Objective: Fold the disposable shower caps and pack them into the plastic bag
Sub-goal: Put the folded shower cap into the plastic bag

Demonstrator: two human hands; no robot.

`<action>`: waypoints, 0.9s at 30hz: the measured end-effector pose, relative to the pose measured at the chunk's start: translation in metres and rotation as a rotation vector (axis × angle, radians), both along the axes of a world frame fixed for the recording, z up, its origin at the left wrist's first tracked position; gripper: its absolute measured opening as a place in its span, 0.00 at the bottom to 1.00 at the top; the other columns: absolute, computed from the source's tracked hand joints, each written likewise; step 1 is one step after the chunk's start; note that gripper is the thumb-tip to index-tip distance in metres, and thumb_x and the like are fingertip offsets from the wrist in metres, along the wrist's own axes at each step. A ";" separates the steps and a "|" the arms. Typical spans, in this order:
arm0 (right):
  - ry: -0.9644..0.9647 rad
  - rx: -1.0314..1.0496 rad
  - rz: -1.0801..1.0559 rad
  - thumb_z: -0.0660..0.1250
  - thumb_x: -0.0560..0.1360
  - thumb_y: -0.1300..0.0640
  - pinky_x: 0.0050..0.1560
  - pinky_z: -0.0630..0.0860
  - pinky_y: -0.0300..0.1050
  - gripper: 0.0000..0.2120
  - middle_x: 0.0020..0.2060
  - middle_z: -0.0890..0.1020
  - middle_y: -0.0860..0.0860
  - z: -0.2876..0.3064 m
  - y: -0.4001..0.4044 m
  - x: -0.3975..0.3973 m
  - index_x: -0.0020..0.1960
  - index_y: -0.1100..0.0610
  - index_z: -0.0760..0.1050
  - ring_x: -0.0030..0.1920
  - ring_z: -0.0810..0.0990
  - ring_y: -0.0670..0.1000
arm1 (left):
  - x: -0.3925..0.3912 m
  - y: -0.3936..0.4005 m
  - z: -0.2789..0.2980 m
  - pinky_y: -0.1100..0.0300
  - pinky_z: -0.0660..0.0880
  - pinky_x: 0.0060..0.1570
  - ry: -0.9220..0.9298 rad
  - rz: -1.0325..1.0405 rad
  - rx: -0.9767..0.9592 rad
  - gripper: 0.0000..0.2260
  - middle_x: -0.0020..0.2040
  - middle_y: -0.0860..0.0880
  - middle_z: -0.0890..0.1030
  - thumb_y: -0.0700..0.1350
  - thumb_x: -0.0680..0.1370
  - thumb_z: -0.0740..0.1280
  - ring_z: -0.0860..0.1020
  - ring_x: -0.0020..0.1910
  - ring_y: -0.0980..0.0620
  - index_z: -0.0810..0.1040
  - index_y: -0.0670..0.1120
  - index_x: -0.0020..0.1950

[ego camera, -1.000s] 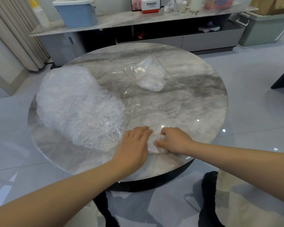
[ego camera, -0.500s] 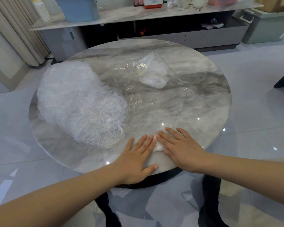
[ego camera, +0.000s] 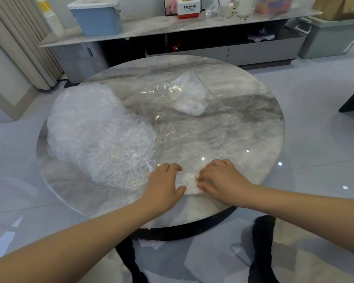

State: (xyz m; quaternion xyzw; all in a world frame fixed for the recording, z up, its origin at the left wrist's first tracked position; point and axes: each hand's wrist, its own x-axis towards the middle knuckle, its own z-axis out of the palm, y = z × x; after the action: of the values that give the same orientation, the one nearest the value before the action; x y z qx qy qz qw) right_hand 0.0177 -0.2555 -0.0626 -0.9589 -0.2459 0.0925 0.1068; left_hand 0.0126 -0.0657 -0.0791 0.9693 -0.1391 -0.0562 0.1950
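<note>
Folded cap [ego camera: 189, 183] lying between both hands at near tabletop [ego camera: 243, 127] edge; left hand [ego camera: 164, 185] and right hand [ego camera: 221, 180] pinching it, grip grasping; plastic bag [ego camera: 184, 99] lying straight ahead, right hand nearer.

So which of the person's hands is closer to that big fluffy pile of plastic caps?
Left. The left hand sits right beside the pile of caps, at its near edge; the right hand lies farther off, beyond the folded cap.

1 bag [ego camera: 184, 111], 1 table [ego camera: 243, 127], 2 hands [ego camera: 164, 186]
</note>
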 end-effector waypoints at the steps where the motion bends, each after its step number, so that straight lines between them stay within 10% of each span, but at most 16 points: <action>1: -0.003 0.002 -0.012 0.59 0.79 0.44 0.64 0.53 0.40 0.16 0.58 0.77 0.42 0.001 0.000 0.003 0.62 0.49 0.75 0.64 0.65 0.46 | 0.005 -0.001 0.001 0.58 0.64 0.62 0.061 0.025 0.057 0.23 0.63 0.50 0.70 0.53 0.75 0.68 0.68 0.64 0.50 0.68 0.49 0.67; 10: 0.324 0.222 -0.141 0.70 0.73 0.48 0.61 0.65 0.38 0.26 0.63 0.74 0.48 0.017 0.009 0.042 0.68 0.52 0.69 0.65 0.69 0.49 | 0.046 -0.014 0.035 0.64 0.66 0.33 0.391 0.091 -0.129 0.06 0.37 0.50 0.73 0.43 0.73 0.71 0.73 0.36 0.54 0.75 0.46 0.42; 18: 0.520 0.498 -0.396 0.71 0.74 0.54 0.33 0.66 0.37 0.10 0.33 0.74 0.51 0.042 0.008 0.080 0.43 0.62 0.78 0.34 0.71 0.47 | 0.081 -0.012 0.053 0.55 0.76 0.47 0.361 0.133 -0.455 0.10 0.46 0.48 0.78 0.41 0.74 0.68 0.76 0.40 0.53 0.74 0.48 0.55; 27: 0.388 0.454 -0.560 0.64 0.74 0.61 0.27 0.60 0.39 0.18 0.26 0.66 0.49 0.057 0.005 0.128 0.28 0.55 0.62 0.27 0.64 0.48 | 0.117 -0.004 0.037 0.53 0.70 0.57 -0.190 0.086 -0.100 0.12 0.58 0.47 0.76 0.41 0.79 0.60 0.74 0.57 0.48 0.76 0.45 0.61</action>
State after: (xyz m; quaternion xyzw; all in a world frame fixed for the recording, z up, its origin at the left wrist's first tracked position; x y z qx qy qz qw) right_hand 0.1456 -0.2501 -0.0051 -0.9056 0.0349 0.1823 0.3814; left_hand 0.1293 -0.0693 -0.0424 0.9643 -0.1180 0.0512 0.2314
